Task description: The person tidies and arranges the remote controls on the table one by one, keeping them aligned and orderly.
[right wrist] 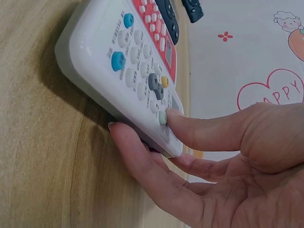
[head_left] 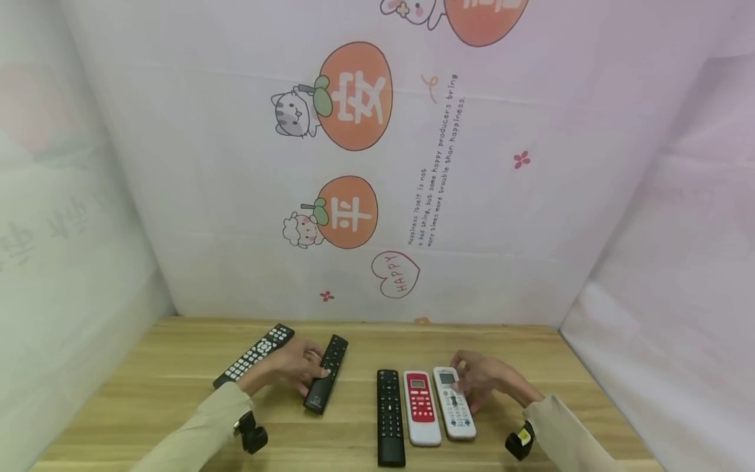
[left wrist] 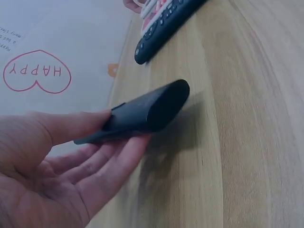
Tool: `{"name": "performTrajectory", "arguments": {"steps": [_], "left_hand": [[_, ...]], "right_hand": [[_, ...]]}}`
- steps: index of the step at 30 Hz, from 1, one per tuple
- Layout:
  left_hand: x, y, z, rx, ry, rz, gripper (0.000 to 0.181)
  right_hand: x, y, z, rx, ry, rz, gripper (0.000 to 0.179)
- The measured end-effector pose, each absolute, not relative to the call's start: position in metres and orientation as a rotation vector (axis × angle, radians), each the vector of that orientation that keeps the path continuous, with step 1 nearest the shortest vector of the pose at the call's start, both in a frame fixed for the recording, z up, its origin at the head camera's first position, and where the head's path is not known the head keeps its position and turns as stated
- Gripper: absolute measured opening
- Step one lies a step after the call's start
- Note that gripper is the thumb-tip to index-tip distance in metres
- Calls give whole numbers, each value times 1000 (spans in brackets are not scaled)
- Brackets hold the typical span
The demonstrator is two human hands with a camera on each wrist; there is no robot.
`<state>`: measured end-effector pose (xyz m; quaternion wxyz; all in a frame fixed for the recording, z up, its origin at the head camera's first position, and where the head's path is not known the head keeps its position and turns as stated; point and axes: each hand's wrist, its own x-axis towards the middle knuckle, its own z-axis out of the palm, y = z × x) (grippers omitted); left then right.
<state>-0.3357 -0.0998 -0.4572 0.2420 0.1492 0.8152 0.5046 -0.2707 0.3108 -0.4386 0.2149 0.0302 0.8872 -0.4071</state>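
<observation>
My left hand [head_left: 295, 366] pinches a slim black remote control [head_left: 333, 357], thumb on top and fingers beneath. In the left wrist view that black remote [left wrist: 137, 111] is tilted, with a shadow on the wood below it. Over on the right, my right hand [head_left: 480, 377] grips a white remote control [head_left: 454, 406] near its screen end. The right wrist view shows the thumb on the face of this white remote [right wrist: 102, 52] and the fingers along its side and underneath; its edge appears slightly raised.
Left of the left hand, a black remote with white buttons [head_left: 256, 354] lies slanted on the wooden table [head_left: 147, 393]. Between the hands lie a long black remote [head_left: 390, 452] and a red-and-white remote [head_left: 425, 432]. A printed white cloth [head_left: 236, 196] rises behind the table.
</observation>
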Motion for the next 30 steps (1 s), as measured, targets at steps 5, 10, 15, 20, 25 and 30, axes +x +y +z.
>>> {"name": "performTrajectory", "arguments": {"steps": [5, 10, 15, 20, 25, 30], "left_hand": [[-336, -102, -456, 481, 2147, 1463, 67], [-337, -102, -454, 522, 2110, 1545, 77], [-335, -100, -457, 529, 2094, 1602, 81], [-328, -95, -457, 513, 2103, 1619, 84], [-317, -89, -459, 509, 2049, 1629, 86], [-304, -80, -468, 482, 2003, 1625, 84]], "right_hand": [[-271, 311, -441, 68, 2446, -1152, 34], [-272, 310, -440, 70, 2438, -1157, 33], [-272, 309, -439, 85, 2449, -1135, 34], [-272, 310, -439, 85, 2456, -1130, 35], [-272, 310, -438, 88, 2462, -1129, 37], [-272, 311, -438, 100, 2456, -1131, 36]]}}
